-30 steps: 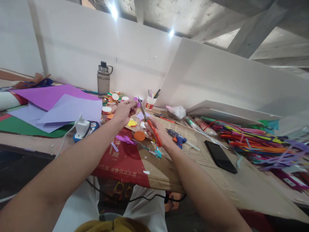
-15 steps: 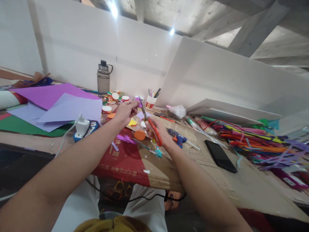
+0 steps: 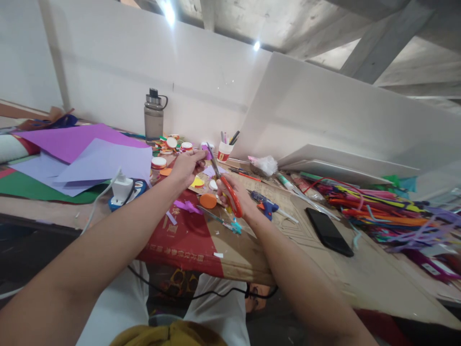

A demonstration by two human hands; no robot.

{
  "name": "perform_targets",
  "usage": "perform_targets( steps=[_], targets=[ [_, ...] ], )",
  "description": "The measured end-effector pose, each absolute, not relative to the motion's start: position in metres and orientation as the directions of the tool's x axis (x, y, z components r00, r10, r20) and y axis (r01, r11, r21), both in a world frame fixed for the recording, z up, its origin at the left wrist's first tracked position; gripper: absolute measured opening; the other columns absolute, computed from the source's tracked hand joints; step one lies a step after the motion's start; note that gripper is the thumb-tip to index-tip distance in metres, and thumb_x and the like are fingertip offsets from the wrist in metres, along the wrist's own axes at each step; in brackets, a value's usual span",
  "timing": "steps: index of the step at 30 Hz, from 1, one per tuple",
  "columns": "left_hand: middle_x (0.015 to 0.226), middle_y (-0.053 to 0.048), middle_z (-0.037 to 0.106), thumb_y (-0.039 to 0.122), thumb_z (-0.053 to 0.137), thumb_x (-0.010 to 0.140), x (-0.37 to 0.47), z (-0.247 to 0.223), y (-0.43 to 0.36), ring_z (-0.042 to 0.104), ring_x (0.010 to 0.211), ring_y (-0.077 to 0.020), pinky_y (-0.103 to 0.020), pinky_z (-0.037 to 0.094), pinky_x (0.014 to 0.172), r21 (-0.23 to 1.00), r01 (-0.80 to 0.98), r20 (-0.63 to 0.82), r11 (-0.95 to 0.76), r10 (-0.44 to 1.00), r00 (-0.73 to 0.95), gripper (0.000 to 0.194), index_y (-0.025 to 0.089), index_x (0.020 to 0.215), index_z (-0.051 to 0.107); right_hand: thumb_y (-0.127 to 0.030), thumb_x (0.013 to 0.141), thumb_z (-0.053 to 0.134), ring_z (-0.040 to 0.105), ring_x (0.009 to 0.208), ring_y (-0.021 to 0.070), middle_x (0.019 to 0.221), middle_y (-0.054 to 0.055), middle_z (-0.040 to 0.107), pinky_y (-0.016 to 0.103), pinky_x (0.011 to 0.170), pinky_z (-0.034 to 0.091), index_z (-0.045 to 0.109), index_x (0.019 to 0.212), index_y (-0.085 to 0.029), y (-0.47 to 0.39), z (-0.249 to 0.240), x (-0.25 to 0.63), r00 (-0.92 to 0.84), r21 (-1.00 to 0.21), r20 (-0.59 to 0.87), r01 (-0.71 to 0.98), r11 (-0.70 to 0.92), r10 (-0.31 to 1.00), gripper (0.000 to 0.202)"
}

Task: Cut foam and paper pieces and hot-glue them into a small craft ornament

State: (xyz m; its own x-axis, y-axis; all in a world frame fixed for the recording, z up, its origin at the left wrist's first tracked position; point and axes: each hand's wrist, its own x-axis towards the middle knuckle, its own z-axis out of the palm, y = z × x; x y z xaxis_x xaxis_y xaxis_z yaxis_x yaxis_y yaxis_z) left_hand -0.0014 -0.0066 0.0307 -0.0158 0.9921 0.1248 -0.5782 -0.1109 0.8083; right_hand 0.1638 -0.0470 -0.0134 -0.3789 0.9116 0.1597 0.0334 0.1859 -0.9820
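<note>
My left hand (image 3: 189,168) pinches a small piece of purple paper (image 3: 208,152) above the middle of the table. Wrapped round the orange handles of a pair of scissors (image 3: 232,194) is my right hand (image 3: 239,192). The scissor blades point up and away, with their tips at the purple piece. Below the hands lie an orange disc (image 3: 208,201), a yellow paper piece (image 3: 198,182), purple scraps (image 3: 188,206) and a pen with a teal end (image 3: 226,224).
Purple and lilac sheets (image 3: 108,161) and a power strip (image 3: 127,192) lie left. A bottle (image 3: 153,120) and a pen cup (image 3: 225,151) stand behind. To the right are a glue gun (image 3: 267,206), a black phone (image 3: 329,231) and colourful pipe cleaners (image 3: 382,206).
</note>
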Motion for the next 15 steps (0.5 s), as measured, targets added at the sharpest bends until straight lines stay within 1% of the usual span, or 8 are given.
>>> perform_targets(
  steps=[6,11,15],
  targets=[
    [0.053,0.002,0.049,0.007,0.066,0.072,-0.0021,0.0301,-0.0062,0.043,0.045,-0.0033,-0.015,0.029,0.043,0.815,-0.569,0.132,-0.111,0.991,-0.004,0.012,0.011,0.061,0.061,-0.056,0.078,0.065,0.042,0.042,0.0053,0.063,-0.007,0.048,0.017,0.036,0.034,0.052,0.094,-0.023,-0.0482,-0.0124,0.1628,-0.360,-0.980,0.161,0.055,0.193,0.919,0.038],
    [0.053,0.003,0.050,0.010,0.070,0.068,-0.0025,0.0301,-0.0064,0.042,0.045,-0.0028,-0.015,0.026,0.042,0.819,-0.564,0.135,-0.108,0.991,0.006,0.016,0.012,0.060,0.057,-0.058,0.077,0.064,0.041,0.040,0.0056,0.062,-0.007,0.047,0.017,0.034,0.035,0.053,0.092,-0.023,-0.0503,-0.0106,0.1612,-0.334,-0.975,0.155,0.099,0.198,0.930,0.040],
    [0.056,0.002,0.052,0.011,0.072,0.066,-0.0029,0.0299,-0.0063,0.043,0.045,-0.0023,-0.015,0.028,0.042,0.813,-0.573,0.131,-0.103,0.991,0.008,0.016,0.011,0.061,0.057,-0.059,0.077,0.065,0.040,0.039,0.0052,0.062,-0.007,0.047,0.017,0.032,0.035,0.054,0.092,-0.023,-0.0511,-0.0111,0.1605,-0.314,-0.977,0.148,0.104,0.189,0.938,0.041]
  ],
)
